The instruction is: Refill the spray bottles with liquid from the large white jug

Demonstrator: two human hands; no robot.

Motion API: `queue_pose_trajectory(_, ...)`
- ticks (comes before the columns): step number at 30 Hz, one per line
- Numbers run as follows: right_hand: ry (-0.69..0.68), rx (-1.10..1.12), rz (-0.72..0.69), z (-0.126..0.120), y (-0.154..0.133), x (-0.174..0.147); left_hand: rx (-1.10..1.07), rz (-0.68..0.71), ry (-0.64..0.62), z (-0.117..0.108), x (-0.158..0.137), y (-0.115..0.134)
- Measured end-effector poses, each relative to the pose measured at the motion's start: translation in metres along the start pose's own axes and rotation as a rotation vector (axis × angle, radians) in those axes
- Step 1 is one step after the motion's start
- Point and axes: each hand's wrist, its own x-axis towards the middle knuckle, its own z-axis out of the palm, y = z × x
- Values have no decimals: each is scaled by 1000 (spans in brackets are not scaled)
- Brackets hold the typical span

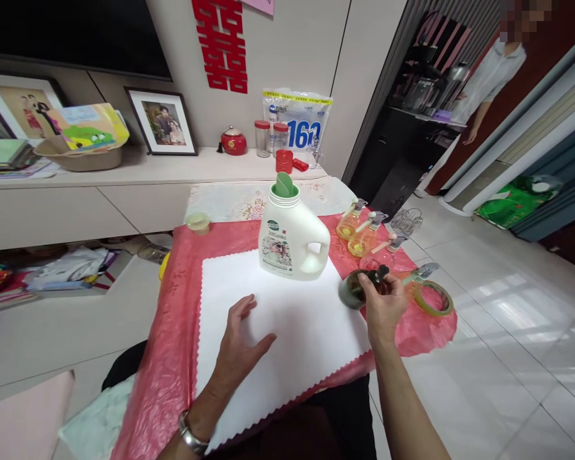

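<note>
My right hand [384, 306] grips a dark green pump bottle [352, 291] near its black top, at the right edge of the white scalloped mat [287, 345]. The bottle tilts, with its base toward the left. Over the mat, my left hand [239, 348] holds nothing; its thumb and fingers are apart. Beyond both hands stands a white detergent jug [294, 243], upright and uncapped, with a green spout [284, 185] in its mouth. A pale green translucent cap [198, 222] lies at the far left of the red plastic cover [172, 345].
Several clear pump bottles [363, 239] line the table's right side. A tape roll [434, 298] lies at the right edge. Behind is a cabinet with jars [262, 138], a red pot [233, 140] and a large bag [299, 118]. Another person [489, 83] stands at the upper right.
</note>
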Motion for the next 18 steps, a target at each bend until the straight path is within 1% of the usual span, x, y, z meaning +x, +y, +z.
queue_pose_trajectory(5, 80, -97, -61, 10, 16, 2, 18, 16, -6, 1, 0, -2)
queue_pose_trajectory(8, 77, -108, -86, 12, 18, -1, 21, 30, -9, 1, -1, -3)
queue_pose_trajectory(12, -39, -111, -90, 3, 21, -4, 27, 48, -8, 1, -1, -4)
queue_pose_trajectory(15, -150, -120, -69, -6, 27, -7, 26, 47, -6, 1, 0, -4)
queue_pose_trajectory(18, -221, -117, -37, -11, 33, -10, 36, 40, -3, 1, 0, -4)
